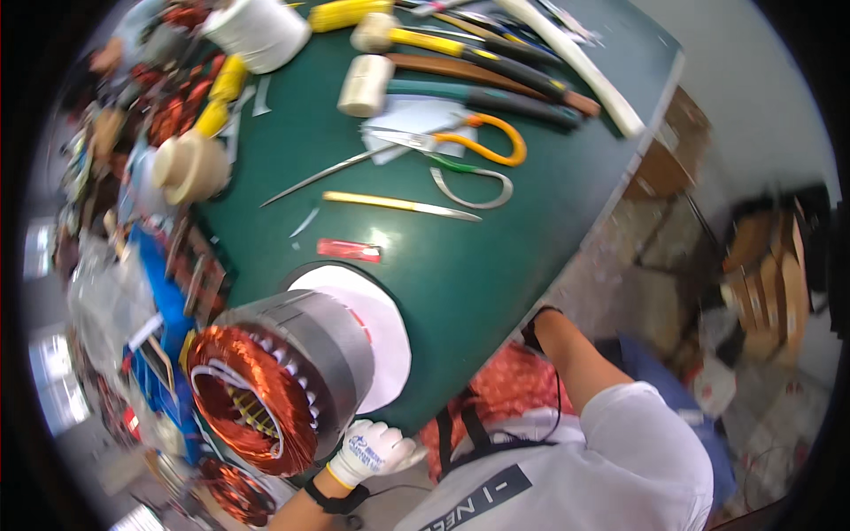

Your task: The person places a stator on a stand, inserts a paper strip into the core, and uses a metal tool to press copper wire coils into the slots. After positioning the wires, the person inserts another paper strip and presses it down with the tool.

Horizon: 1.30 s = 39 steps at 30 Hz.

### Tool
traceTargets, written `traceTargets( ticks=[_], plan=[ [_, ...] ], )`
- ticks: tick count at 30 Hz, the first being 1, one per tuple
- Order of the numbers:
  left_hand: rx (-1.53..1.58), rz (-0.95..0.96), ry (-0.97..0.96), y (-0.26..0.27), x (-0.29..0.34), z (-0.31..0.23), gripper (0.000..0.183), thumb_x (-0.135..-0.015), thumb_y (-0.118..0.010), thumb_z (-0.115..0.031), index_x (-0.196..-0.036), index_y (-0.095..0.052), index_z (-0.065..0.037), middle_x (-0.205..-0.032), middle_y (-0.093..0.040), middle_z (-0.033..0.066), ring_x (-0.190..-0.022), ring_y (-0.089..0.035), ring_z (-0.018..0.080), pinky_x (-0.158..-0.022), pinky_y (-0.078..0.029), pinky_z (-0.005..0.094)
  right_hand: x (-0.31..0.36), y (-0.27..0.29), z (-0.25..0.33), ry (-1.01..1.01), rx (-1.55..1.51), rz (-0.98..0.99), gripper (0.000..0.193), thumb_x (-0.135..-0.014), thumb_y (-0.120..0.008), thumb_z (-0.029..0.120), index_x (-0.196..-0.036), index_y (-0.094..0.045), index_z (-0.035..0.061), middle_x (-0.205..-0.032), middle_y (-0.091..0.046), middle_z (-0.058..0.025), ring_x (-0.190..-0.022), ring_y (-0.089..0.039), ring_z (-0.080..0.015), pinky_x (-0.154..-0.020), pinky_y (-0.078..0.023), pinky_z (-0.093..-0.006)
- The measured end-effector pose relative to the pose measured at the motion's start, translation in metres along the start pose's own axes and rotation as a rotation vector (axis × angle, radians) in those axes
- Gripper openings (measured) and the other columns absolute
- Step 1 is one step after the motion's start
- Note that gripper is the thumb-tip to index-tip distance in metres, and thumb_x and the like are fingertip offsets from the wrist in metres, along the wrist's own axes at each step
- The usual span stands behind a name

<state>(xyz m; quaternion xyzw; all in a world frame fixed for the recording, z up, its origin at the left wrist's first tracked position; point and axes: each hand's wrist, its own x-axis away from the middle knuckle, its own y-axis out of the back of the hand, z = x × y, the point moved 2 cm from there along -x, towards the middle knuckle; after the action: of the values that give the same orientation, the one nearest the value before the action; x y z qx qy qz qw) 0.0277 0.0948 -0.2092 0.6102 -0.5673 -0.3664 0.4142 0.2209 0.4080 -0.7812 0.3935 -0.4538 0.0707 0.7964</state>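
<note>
A motor stator, a grey metal cylinder with thick copper windings bulging from its near end, lies on its side against a round white disc on the green table. White ties or insulation pieces show along the winding's rim, and yellowish strips are seen inside the bore. Close to the stator's lower right edge is my left hand, in a white glove with its fingers curled in; what they hold, if anything, is hidden. My right forearm reaches up to the table's edge, where the hand is out of sight.
On the green table lie scissors, a thin yellow-handled blade, a small red piece and several mallets. A white roll and a beige spool stand at the left. Cardboard is off to the right.
</note>
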Motion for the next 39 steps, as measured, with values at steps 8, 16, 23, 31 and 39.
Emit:
traceTargets(
  ticks=[8, 16, 23, 31, 39],
  plan=[
    [-0.116, -0.196, 0.148, 0.000, 0.027, -0.021, 0.038, -0.075, -0.074, -0.047, -0.061, -0.047, -0.023, -0.058, -0.036, -0.0027, -0.049, -0.042, 0.0153, -0.046, -0.030, 0.0317, -0.029, 0.054, 0.091, 0.188, 0.314, -0.082, 0.037, -0.084, -0.062, 0.031, -0.118, -0.068, 0.0162, -0.124, -0.064, -0.0114, -0.113, -0.063, -0.0294, -0.092, -0.051, -0.0409],
    [-0.074, -0.150, 0.159, -0.009, 0.023, -0.025, 0.041, -0.080, -0.070, -0.047, -0.060, -0.047, -0.019, -0.062, -0.043, -0.0006, -0.053, -0.049, 0.0195, -0.047, -0.037, 0.0354, -0.052, 0.077, 0.098, 0.179, 0.388, -0.122, 0.036, -0.086, -0.060, 0.030, -0.118, -0.068, 0.0155, -0.123, -0.065, -0.0114, -0.111, -0.063, -0.0298, -0.092, -0.051, -0.0408],
    [-0.079, -0.080, 0.171, -0.005, 0.021, -0.019, 0.042, -0.082, -0.068, -0.047, -0.060, -0.047, -0.019, -0.062, -0.043, -0.0002, -0.052, -0.049, 0.0203, -0.046, -0.036, 0.0356, -0.071, 0.077, 0.088, 0.171, 0.423, -0.110, 0.035, -0.087, -0.058, 0.028, -0.118, -0.068, 0.0150, -0.121, -0.065, -0.0115, -0.110, -0.064, -0.0300, -0.092, -0.051, -0.0406],
    [-0.014, 0.076, 0.220, -0.007, 0.025, -0.021, 0.039, -0.083, -0.064, -0.048, -0.063, -0.054, -0.016, -0.063, -0.051, 0.0024, -0.055, -0.056, 0.0245, -0.049, -0.042, 0.0393, -0.086, 0.078, 0.096, 0.196, 0.435, -0.107, 0.034, -0.088, -0.056, 0.027, -0.118, -0.068, 0.0143, -0.120, -0.066, -0.0116, -0.108, -0.064, -0.0304, -0.091, -0.050, -0.0404],
    [0.051, 0.111, 0.222, -0.009, 0.023, -0.022, 0.041, -0.084, -0.064, -0.046, -0.062, -0.054, -0.013, -0.061, -0.053, 0.0057, -0.053, -0.057, 0.0292, -0.047, -0.042, 0.0415, -0.105, 0.080, 0.099, 0.219, 0.432, -0.122, 0.033, -0.089, -0.054, 0.025, -0.117, -0.067, 0.0137, -0.118, -0.067, -0.0117, -0.106, -0.064, -0.0307, -0.091, -0.050, -0.0403]
  ],
)
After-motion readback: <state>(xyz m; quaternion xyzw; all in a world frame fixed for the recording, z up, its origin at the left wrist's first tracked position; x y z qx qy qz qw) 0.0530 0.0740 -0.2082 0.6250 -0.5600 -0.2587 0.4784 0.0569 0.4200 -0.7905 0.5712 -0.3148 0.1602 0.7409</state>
